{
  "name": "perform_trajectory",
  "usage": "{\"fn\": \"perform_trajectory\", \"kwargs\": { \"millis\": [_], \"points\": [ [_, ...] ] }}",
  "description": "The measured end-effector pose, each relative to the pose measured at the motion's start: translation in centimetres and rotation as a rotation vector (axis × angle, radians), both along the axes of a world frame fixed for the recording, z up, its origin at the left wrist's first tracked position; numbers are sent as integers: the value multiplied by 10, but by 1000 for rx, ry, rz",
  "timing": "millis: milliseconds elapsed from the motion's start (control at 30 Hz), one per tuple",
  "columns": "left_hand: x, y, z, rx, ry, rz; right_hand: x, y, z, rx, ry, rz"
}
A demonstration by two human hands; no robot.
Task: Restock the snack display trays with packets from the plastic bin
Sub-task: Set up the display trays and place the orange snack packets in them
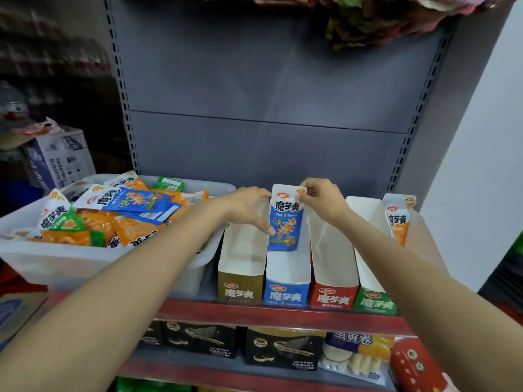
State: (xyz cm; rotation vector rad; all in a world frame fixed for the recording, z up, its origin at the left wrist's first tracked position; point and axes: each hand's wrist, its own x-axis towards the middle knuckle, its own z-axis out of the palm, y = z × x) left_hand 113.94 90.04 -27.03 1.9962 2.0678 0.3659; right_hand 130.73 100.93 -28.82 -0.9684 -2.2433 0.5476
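Between the two hands stands a blue packet [286,219], held upright over the blue tray [285,281]. The right hand [319,199] pinches its top right corner, thumb and fingertips closed on the white sealed edge, while the left hand [249,207] grips the left edge, its thumb lying across the front of the packet lower down. Below the grip, the packet's bottom end hangs inside the tray's open top; whether it touches the tray floor cannot be told.

The packet looks light and thin, a soft foil pouch that would bend or flop if held by one corner alone (the glossy surface is likely slippery too). The flat sealed strip at the top is probably the stiffest part and the surest place to pinch; steadying one long edge, as the left hand does, should keep it from folding as it goes down. The contents seem soft, so a hard squeeze in the middle is best avoided.

Just left of the grip is a brown tray [240,281], and just right a red tray [334,287] and a green tray [373,295]. Further right an orange packet [399,219] stands upright. Well to the left sits the plastic bin [70,264], heaped with orange, green and blue packets.
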Motion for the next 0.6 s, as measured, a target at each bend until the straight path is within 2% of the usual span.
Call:
{"fn": "perform_trajectory", "kwargs": {
  "millis": [167, 433, 600],
  "points": [
    [-1, 1, -6, 41, 39, 29, -3, 5, 1, 45, -52, -16],
    [2, -2, -5, 46, 40, 43, -4, 5, 20, -18, -212, 19],
    [5, -11, -2, 86, -46, 27, -7, 0, 22, -2, -298, 27]
  ]
}}
